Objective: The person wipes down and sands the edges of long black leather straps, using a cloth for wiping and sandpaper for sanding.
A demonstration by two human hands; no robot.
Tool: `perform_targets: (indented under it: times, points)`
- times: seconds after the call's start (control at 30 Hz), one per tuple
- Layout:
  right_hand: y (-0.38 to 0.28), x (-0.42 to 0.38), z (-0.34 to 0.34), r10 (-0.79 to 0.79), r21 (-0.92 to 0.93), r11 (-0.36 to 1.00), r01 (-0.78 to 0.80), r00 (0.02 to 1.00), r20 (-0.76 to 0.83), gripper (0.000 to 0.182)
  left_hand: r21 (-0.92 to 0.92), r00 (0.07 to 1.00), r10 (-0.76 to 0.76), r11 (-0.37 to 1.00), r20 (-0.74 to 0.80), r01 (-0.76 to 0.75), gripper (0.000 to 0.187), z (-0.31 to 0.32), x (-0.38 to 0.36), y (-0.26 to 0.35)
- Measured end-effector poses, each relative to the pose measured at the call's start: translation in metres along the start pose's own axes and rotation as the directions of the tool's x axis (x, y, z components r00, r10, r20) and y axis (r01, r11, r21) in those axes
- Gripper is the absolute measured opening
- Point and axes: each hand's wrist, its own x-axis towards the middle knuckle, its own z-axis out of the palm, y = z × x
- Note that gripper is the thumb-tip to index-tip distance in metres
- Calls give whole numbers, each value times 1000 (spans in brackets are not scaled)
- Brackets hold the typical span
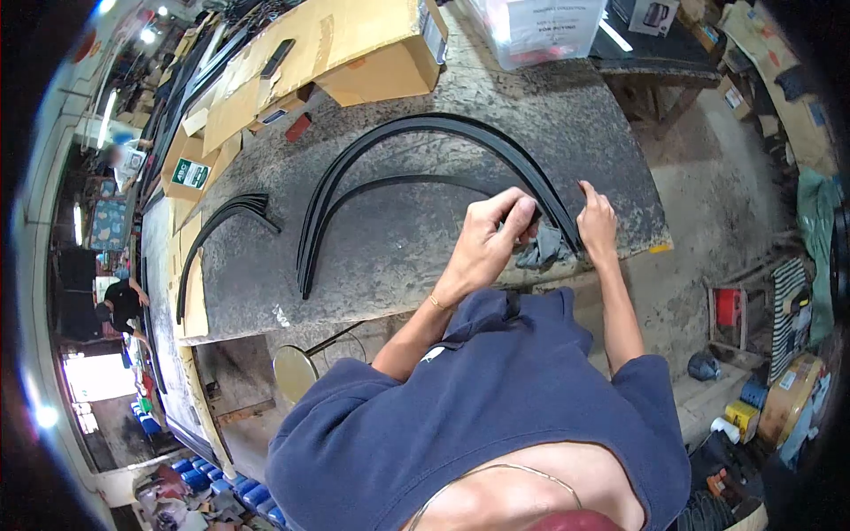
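Observation:
My left hand [496,230] is closed, with thumb and fingers pinched on a thin black strip [398,180] that curves across the worktable [257,292]. Around that strip arches a bundle of black rubber-like strips [425,121], its right end coming down between my two hands. Just right of that end is my right hand [598,217], fingers curled and index finger bent forward; whatever they hold is too small to make out. A crumpled grey cloth [543,250] lies below the left hand, near the table's front edge.
More curved black strips [217,226] lie on the table's left. Cardboard boxes [372,75] with a dark phone-like object [278,58] and a clear plastic bin [540,40] stand at the back. A small red piece [298,127] lies nearby. Another person [122,301] is at far left.

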Motion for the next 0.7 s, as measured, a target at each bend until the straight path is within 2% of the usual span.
perform_targets:
  times: [0.03, 0.07, 0.13, 0.2, 0.27, 0.33, 0.37, 0.4, 0.47, 0.5, 0.53, 0.57, 0.6, 0.63, 0.67, 0.7]
  points:
    - [-2, 4, 0, 91, -3, 996, -91, 995, 41, 43, 53, 1000, -13, 999, 9, 13, 39, -1, -1, 3]
    - [0, 9, 4, 79, -1, 997, -79, 996, 42, 43, 54, 1000, -9, 998, -3, 9, 39, -2, -2, 3]
    - [12, 21, 13, -3, 10, 1000, 4, 998, -65, 38, -50, 1000, 23, 998, 11, -22, 39, -2, -3, 2]
    - [25, 43, 26, 34, 73, 997, -29, 996, -77, 36, -32, 999, 40, 999, 12, -40, 40, -5, -4, -4]
    - [52, 67, 52, 225, 426, 898, -109, 947, -231, 34, -78, 996, 86, 993, 32, -84, 41, -6, -5, -6]
    - [66, 88, 61, 488, 736, 589, -334, 873, 5, 34, -75, 998, 65, 995, 23, -63, 41, -7, -6, -1]
    - [71, 95, 63, 530, 801, 470, -370, 844, 79, 35, -70, 999, 51, 996, 19, -49, 42, -7, -6, 1]
    - [76, 102, 67, 532, 801, 471, -371, 843, 78, 35, -71, 998, 51, 996, 21, -50, 42, -8, -6, 1]
    - [93, 110, 80, 508, 951, -18, -308, 817, 274, 34, -90, 999, 44, 995, -13, -45, 40, -7, -6, 0]
    - [98, 110, 82, 473, 952, 3, -305, 839, 268, 43, -95, 999, 41, 995, -10, -41, 40, -7, -5, -3]
    - [103, 109, 85, 478, 950, 6, -311, 836, 271, 43, -88, 998, 58, 994, -5, -58, 39, -9, -4, -8]
    - [108, 106, 87, 562, 773, 395, -497, 796, 225, 49, -80, 997, 72, 994, 0, -72, 38, -9, -4, -12]
    - [109, 101, 87, 618, 415, 671, -615, 772, 145, 55, -86, 998, 63, 994, 1, -63, 38, -7, -5, -13]
    - [106, 93, 78, 576, 323, 735, -596, 800, 166, 63, -43, 998, 66, 997, -14, -66, 37, -6, -4, -12]
    - [97, 83, 76, 486, 318, 822, -471, 873, 38, 57, 5, 997, 77, 997, -32, -77, 36, -6, 0, -11]
    - [82, 76, 65, 370, 473, 791, -387, 920, 134, 52, 3, 994, 80, 997, -81, -80, 32, -1, 3, -11]
